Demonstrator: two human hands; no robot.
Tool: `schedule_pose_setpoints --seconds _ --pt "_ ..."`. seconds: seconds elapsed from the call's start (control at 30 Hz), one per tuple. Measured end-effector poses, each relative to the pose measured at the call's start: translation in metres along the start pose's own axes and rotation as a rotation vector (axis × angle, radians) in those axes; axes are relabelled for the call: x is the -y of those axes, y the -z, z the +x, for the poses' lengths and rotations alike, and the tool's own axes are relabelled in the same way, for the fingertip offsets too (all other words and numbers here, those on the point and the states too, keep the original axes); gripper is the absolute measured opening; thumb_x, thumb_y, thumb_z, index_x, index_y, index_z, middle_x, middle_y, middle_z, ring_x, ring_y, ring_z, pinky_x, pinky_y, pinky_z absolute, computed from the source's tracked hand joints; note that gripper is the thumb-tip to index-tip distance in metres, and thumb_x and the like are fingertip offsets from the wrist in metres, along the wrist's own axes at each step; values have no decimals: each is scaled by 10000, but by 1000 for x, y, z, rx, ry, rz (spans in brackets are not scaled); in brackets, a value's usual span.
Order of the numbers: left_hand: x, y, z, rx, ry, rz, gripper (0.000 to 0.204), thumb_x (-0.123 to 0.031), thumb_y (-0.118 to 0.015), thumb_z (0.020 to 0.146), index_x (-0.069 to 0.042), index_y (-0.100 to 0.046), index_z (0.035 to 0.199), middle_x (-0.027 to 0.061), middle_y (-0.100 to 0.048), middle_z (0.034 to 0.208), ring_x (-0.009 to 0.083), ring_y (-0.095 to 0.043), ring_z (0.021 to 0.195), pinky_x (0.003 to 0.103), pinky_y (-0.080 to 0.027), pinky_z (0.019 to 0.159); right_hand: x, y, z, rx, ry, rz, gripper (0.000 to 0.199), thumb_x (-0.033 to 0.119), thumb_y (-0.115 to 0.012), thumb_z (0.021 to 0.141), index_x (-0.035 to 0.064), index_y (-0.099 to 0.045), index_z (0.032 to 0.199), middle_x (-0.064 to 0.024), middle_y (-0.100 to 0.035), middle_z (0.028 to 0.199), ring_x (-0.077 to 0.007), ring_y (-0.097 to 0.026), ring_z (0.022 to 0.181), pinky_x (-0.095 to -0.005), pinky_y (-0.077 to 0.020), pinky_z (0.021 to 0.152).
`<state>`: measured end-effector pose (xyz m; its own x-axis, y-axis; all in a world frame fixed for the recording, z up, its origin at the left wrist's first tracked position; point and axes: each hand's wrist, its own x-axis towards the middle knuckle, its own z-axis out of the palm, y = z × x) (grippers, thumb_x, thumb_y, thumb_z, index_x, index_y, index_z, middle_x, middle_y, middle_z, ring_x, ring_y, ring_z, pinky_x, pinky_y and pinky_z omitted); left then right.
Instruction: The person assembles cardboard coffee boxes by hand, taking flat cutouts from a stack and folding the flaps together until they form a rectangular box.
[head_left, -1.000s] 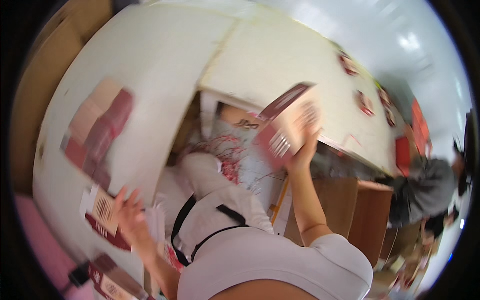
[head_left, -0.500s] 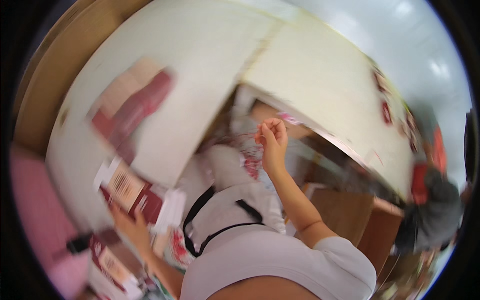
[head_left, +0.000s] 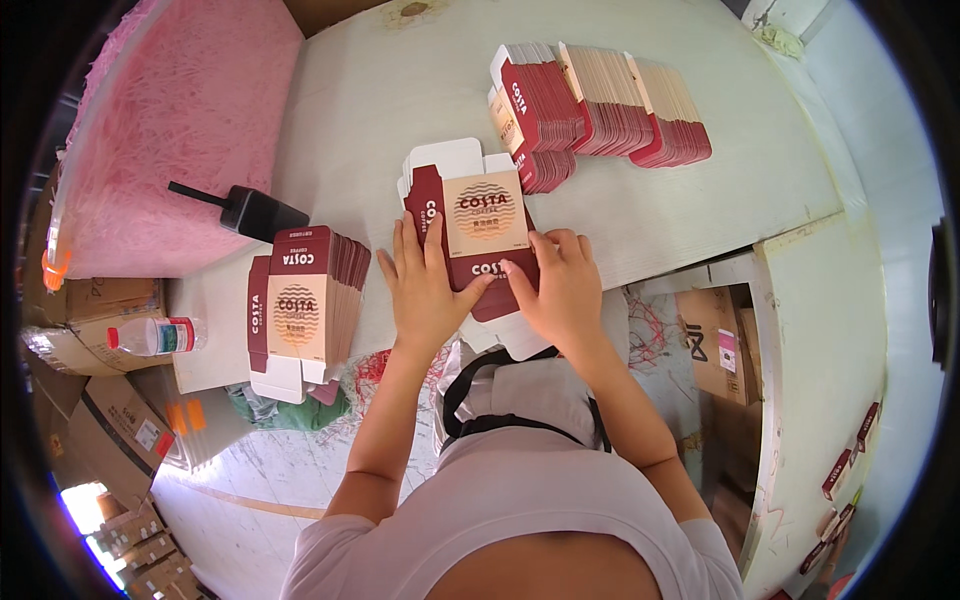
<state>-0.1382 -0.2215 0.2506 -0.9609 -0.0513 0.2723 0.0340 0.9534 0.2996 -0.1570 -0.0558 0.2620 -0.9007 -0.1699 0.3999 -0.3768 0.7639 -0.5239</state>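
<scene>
"Right hand (head_left: 563,295) down from mid-air onto the flattened cartons (head_left: 485,215)!"

"Its grip?"

"Curled at their edge, can't tell if pinching; left hand (head_left: 424,290) spread wide. Cartons lie on the tabletop (head_left: 390,110), beside another stack (head_left: 310,310)."

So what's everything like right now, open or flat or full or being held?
Middle carton: flat, not built
Left fingers: spread, touching its left side
Right fingers: bent, touching its right side
Left carton stack: flat, not held
Far carton stacks: flat, packed close
Bottle: cap on
Clear tub: filled with pink shreds
Black handled tool: not held
</scene>
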Motion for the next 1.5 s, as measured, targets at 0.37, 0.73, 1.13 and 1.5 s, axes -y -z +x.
schedule_pose_setpoints --seconds 0.37,0.73,1.13,1.5 --pt "0 4 3 -61 -5 -131 955 -439 -735 611 -10 -255 1317 309 -240 1328 442 -240 1246 611 -179 974 1 -17 30 -78 -84 438 340 162 -637 735 3 -493 998 -157 -512 863 -326 -529 772 -398 -439 660" --pt "-1 5 3 -3 2 -108 976 -425 -758 586 -17 -258 1318 322 -195 1344 444 -198 1267 623 -184 964 4 -24 37 -110 -14 335 408 173 -630 744 4 -480 1083 -158 -507 918 -312 -543 811 -377 -451 676" --pt "-23 65 5 -245 208 -1420 716 40 -621 718 28 -210 1304 126 -464 1156 186 -493 1035 292 -393 899 33 23 11 -7 -100 1133 326 29 -509 834 -10 -428 1146 -128 -549 911 -130 -540 780 -229 -426 594" --pt "-48 57 -9 -16 25 -1146 481 -113 -599 821 42 -346 1199 105 -511 1043 150 -505 922 280 -417 808 3 65 -6 -159 289 474 314 61 -568 767 2 -567 1076 -270 -227 1326 -422 -266 1244 -459 -272 981"
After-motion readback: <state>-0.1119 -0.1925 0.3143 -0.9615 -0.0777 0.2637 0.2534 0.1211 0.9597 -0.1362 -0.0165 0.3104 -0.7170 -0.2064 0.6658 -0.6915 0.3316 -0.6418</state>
